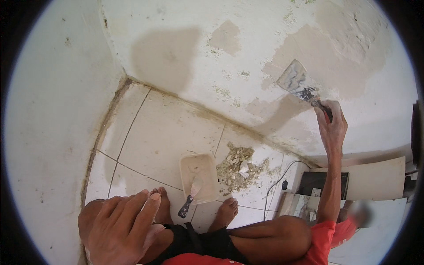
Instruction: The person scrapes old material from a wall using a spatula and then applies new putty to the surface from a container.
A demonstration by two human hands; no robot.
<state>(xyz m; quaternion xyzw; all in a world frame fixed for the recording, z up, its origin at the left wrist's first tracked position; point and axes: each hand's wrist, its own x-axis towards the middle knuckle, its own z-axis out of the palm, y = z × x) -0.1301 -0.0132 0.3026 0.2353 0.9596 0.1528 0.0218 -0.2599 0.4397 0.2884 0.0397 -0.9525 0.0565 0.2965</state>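
My right hand (334, 123) grips the dark handle of a wide putty knife (295, 79). Its blade, smeared with pale and grey filler, is up by the wall (247, 53), which carries several beige patches. Over my left knee, my left hand (119, 225) is held with its fingers stretched out and nothing visible in them. On the floor between my feet stands a beige plastic tub (213, 176) with some pale paste inside. A smaller putty knife (191, 198) leans across its near rim, dark handle outward.
A heap of plaster crumbs (240, 170) lies right of the tub. Beyond it, a black cable (273, 187) runs over the tiles beside a dark flat object (304, 183) and pale boards (375, 176). A person in red (344, 232), perhaps a reflection, shows at lower right.
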